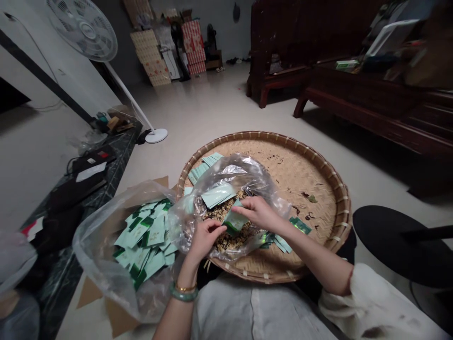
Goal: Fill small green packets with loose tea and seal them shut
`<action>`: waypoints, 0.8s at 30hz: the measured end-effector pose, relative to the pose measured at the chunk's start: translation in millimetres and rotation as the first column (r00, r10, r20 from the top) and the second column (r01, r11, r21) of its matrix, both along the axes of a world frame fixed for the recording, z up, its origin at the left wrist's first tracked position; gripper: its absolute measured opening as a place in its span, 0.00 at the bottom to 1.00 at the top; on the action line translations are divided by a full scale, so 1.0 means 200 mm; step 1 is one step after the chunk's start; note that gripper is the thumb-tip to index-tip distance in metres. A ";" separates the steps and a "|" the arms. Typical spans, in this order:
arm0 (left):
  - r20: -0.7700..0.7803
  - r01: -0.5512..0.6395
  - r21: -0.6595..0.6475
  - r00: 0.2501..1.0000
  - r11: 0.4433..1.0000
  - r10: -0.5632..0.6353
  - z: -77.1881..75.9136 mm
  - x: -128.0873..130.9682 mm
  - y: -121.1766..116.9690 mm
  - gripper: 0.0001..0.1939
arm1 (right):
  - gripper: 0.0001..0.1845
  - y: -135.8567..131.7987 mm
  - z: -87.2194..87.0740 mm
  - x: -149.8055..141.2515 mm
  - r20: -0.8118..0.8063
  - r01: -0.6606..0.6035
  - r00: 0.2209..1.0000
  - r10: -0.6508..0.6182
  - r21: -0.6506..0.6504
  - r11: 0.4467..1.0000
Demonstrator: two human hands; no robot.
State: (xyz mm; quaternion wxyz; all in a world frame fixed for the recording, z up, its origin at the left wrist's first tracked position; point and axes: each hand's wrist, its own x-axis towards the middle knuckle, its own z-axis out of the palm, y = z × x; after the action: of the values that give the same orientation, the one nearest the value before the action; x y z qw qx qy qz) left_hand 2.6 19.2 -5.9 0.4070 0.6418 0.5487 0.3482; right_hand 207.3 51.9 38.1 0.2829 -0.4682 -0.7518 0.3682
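Note:
Both hands are at a small green paper packet (235,221) above an open clear plastic bag (240,170). My right hand (261,212) pinches the packet's upper right side. My left hand (207,237) has its thumb and fingers closed at the packet's lower left edge. Dry, yellowish-brown loose mix (226,243) fills the bag under the packet. A stack of pale green packets (218,194) lies on the mix. The bag rests in a round woven bamboo tray (300,165). More green packets (281,242) lie beneath my right forearm, partly hidden by it.
Left of the tray, a cardboard box lined with a plastic bag (95,245) holds many green packets (148,236). A white standing fan (155,135) is beyond it. Dark wooden furniture (375,108) stands at the right, near a round black base (396,245). Boxes (152,56) are stacked at the back.

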 end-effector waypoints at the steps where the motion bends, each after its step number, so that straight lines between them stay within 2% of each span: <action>1: -0.009 0.007 -0.002 1.000 1.000 -0.007 0.00 0.00 0.00 0.07 | 0.25 0.00 0.00 -0.01 -0.025 0.006 1.000 -0.006 0.026 1.000; 4: -0.011 0.034 -0.026 0.999 0.999 -0.034 -0.01 -0.01 0.01 0.07 | 0.23 -0.01 0.02 0.01 -0.033 0.007 0.999 -0.002 0.123 0.992; 8: 0.047 0.023 -0.061 0.999 0.998 -0.020 -0.02 -0.02 0.01 0.07 | 0.12 -0.05 0.10 0.06 0.066 -0.146 0.989 0.134 0.223 0.964; 11: 0.098 -0.005 -0.087 0.995 0.996 0.014 -0.02 0.00 0.00 0.07 | 0.14 -0.06 0.11 0.08 0.181 -0.238 0.964 0.194 0.261 0.936; 14: 0.124 0.046 -0.135 0.992 0.990 -0.029 0.00 0.03 -0.01 0.09 | 0.16 -0.08 0.10 0.05 0.229 -0.283 0.950 0.215 0.332 0.900; 16: 0.123 0.081 -0.142 0.990 0.987 -0.064 0.00 0.05 -0.01 0.07 | 0.16 -0.09 0.09 0.03 0.246 -0.312 0.944 0.222 0.431 0.847; 19: 0.122 0.076 -0.092 0.990 0.993 -0.065 0.01 0.07 -0.01 0.06 | 0.17 -0.14 0.13 0.02 0.318 -0.383 0.920 0.230 0.598 0.704; 21: 0.123 0.067 -0.062 0.991 0.996 -0.059 0.01 0.06 -0.01 0.06 | 0.18 -0.18 0.18 0.02 0.365 -0.430 0.900 0.237 0.659 0.617; 24: 0.140 0.054 -0.044 0.989 0.998 -0.047 0.03 0.06 -0.01 0.06 | 0.16 -0.24 0.25 0.03 0.352 -0.434 0.901 0.255 0.700 0.568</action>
State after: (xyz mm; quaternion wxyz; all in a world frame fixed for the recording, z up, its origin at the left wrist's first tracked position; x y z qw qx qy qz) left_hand 13.9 16.8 -0.5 0.4680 0.6199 0.5108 0.3683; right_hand 212.5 3.7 88.5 0.2942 -0.1842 -0.9377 0.0123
